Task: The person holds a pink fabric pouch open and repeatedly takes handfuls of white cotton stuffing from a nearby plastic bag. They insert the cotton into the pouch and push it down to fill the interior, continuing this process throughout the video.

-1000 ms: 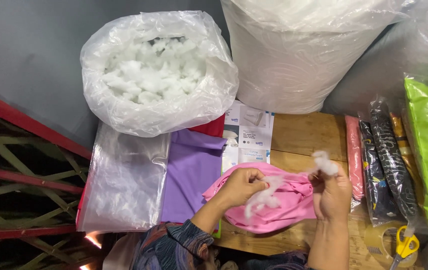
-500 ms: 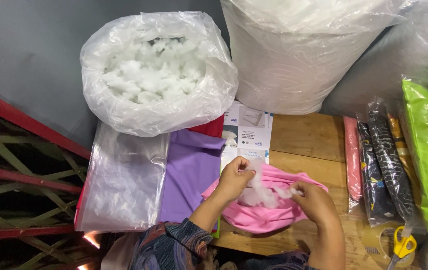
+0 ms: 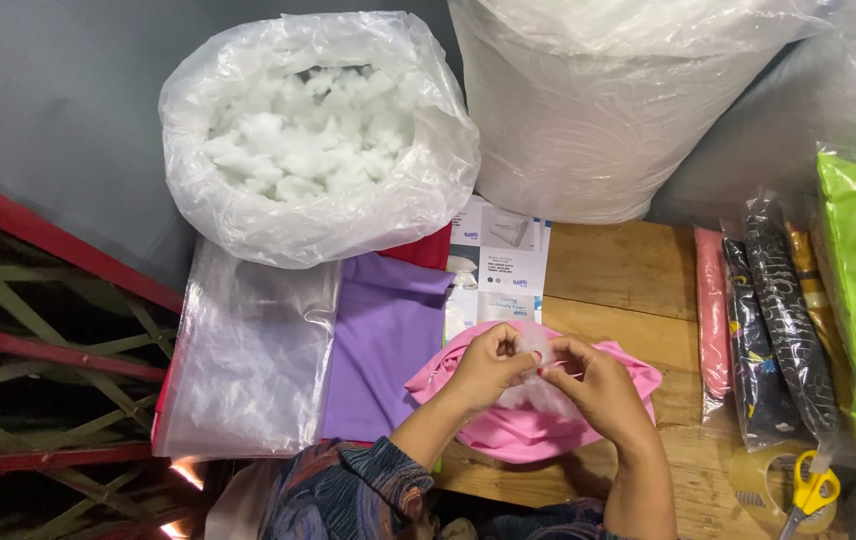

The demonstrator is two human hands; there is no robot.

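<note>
Two hands meet over one pink fabric piece (image 3: 528, 435) lying on the wooden table (image 3: 628, 270). Left hand (image 3: 489, 366) and right hand (image 3: 598, 388) each pinch the same tuft of white stuffing (image 3: 533, 350) at the fabric's opening, fingers closed on it. Two plastic sacks behind: one open bag of white stuffing (image 3: 313, 140), one large tied sack (image 3: 618, 100). One purple cloth (image 3: 388, 345) left of the pink piece. One pair of yellow-handled scissors (image 3: 808, 492) at lower right, near several bagged fabrics (image 3: 783, 320).

Grey wall (image 3: 58, 90) behind; wooden table (image 3: 628, 270); red metal frame (image 3: 38, 240) at left.
</note>
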